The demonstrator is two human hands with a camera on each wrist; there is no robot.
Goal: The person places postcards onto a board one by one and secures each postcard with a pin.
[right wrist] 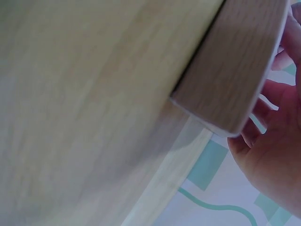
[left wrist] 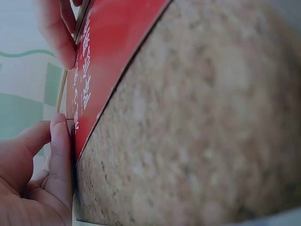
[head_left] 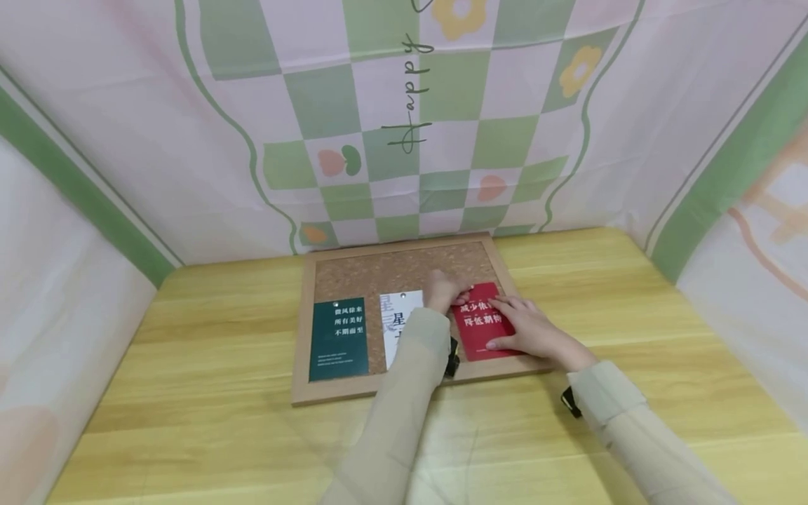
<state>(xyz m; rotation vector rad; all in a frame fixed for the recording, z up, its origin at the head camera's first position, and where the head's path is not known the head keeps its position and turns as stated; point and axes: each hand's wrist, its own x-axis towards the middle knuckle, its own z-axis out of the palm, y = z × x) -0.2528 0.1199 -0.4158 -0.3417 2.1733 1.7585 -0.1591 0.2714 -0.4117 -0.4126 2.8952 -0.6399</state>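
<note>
A red card (head_left: 477, 330) with white writing lies on the right part of a wood-framed cork board (head_left: 404, 266). My left hand (head_left: 444, 290) is at the card's top edge. In the left wrist view its thumb and index finger pinch a push pin (left wrist: 70, 119), whose thin shaft shows at the card while its head is hidden by the fingertips. My right hand (head_left: 533, 331) rests with spread fingers on the card's right side. The right wrist view shows that hand (right wrist: 277, 146) beside the frame's corner (right wrist: 225, 89).
A dark green card (head_left: 339, 344) is pinned at the board's left. Beside it a white card (head_left: 391, 330) is pinned, partly covered by my left sleeve (head_left: 404, 393). The board lies on a yellow wood-grain table (head_left: 208, 351), against a checked cloth (head_left: 391, 140) at the back.
</note>
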